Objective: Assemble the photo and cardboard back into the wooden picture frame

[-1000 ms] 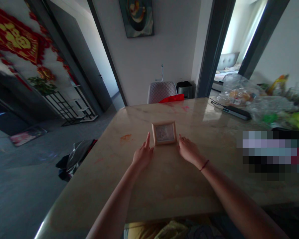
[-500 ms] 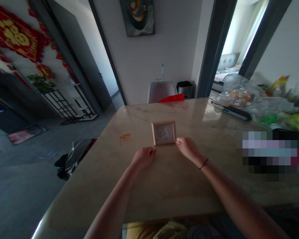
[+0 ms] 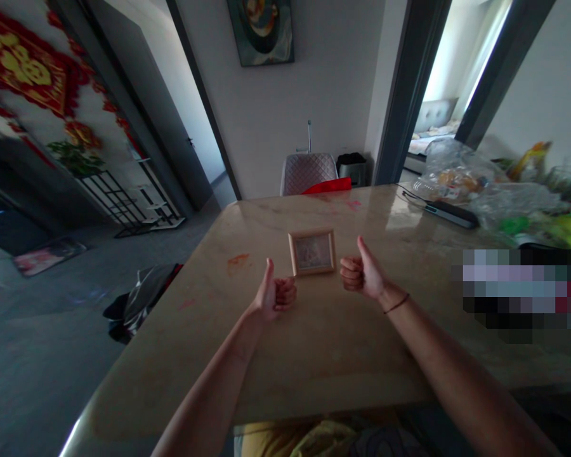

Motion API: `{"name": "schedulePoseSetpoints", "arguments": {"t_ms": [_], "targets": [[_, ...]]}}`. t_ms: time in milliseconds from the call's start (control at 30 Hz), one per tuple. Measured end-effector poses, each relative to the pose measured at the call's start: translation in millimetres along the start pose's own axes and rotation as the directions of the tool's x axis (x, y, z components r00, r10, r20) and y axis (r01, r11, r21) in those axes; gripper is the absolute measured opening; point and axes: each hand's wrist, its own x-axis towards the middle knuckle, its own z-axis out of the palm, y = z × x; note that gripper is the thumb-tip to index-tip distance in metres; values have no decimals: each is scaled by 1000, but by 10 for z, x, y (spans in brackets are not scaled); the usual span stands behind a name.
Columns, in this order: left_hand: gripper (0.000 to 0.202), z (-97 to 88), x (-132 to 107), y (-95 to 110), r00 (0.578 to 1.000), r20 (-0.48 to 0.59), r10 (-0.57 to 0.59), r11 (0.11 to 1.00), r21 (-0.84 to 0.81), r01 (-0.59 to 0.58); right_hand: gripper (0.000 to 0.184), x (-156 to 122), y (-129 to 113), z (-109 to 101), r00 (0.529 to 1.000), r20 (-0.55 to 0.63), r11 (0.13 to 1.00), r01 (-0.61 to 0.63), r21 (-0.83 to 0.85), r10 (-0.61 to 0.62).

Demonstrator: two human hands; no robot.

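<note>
A small picture frame (image 3: 313, 252) with a light wooden border stands on the marble-like table (image 3: 314, 355), its glazed front facing me. My left hand (image 3: 276, 293) is just left of and nearer than the frame, fingers curled into a fist and thumb pointing up. To the frame's right, my right hand (image 3: 364, 273) makes the same thumbs-up shape, with a thin dark cord around the wrist. Nothing shows inside either fist. The right hand looks apart from the frame; the left knuckles come close to its lower left corner, and I cannot tell if they touch.
Plastic bags (image 3: 461, 174) and a dark elongated device (image 3: 452, 214) with a cable lie at the table's right. A blurred patch hides something nearer. A quilted chair (image 3: 309, 173) with a red item stands beyond the far edge. An orange stain (image 3: 238, 260) marks the tabletop.
Both hands have turned from knuckles-up fists to thumbs-up, with the thumbs raised. My right hand has shifted slightly away from the picture frame, which stays in place.
</note>
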Motion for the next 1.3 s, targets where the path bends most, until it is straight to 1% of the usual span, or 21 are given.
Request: {"name": "schedulePoseSetpoints", "arguments": {"t_ms": [67,133,233,300,333,400,433,467,500,567,633,700,733,800,867,933,1033,1100,1167,1233,1300], "targets": [[68,-19,23,-43,997,39,-60,998,-11,61,64,26,70,7,984,41,982,-171,-77,174],[68,-31,43,-82,996,55,-67,998,-9,68,65,58,159,44,935,46,916,-333,-223,351],[69,-36,57,-113,996,68,-52,999,1,53,65,88,243,90,909,64,885,-382,-268,412],[69,-24,61,-120,997,59,-46,999,19,45,65,102,248,75,925,62,909,-353,-223,374],[68,-11,62,-123,999,32,-28,999,33,27,64,112,241,52,945,30,929,-313,-198,325],[66,31,65,-132,992,-97,82,993,88,-73,62,142,224,-10,979,-130,968,-180,-175,159],[62,58,67,-139,969,-182,166,980,136,-142,61,161,220,-44,967,-250,975,-103,-198,52],[56,88,70,-149,927,-268,263,956,201,-213,59,180,221,-78,926,-374,969,-43,-245,-54],[50,117,74,-160,881,-322,345,926,272,-263,56,198,228,-109,865,-480,951,-13,-307,-144],[50,164,85,-187,833,-344,433,879,366,-306,49,226,256,-165,741,-611,904,-11,-426,-279],[53,182,100,-213,797,-338,500,835,432,-340,44,245,291,-218,644,-656,846,-25,-532,-393],[52,164,116,-233,730,-338,593,764,524,-377,38,267,323,-275,560,-664,787,-33,-616,-495],[50,143,124,-239,693,-333,640,719,578,-386,34,281,337,-304,528,-665,768,-38,-639,-528],[50,81,142,-250,641,-309,702,640,668,-379,28,314,365,-353,497,-675,764,-35,-644,-546],[55,4,168,-267,636,-299,712,615,702,-359,31,348,398,-377,508,-670,773,-15,-635,-541],[63,-78,202,-302,659,-317,683,643,688,-335,43,372,440,-370,571,-619,760,12,-650,-539],[79,-174,253,-377,741,-349,573,726,636,-262,58,386,506,-334,696,-501,723,37,-690,-515],[88,-198,270,-416,795,-323,514,727,656,-203,61,392,537,-324,751,-442,697,34,-716,-491],[90,-191,269,-429,811,-304,500,667,733,-137,58,399,547,-334,772,-420,674,14,-739,-477],[88,-167,256,-418,808,-294,511,600,795,-91,52,404,535,-352,777,-428,660,-22,-751,-462],[85,-146,242,-397,804,-288,520,575,814,-80,43,401,506,-362,787,-436,654,-55,-755,-437]]}}
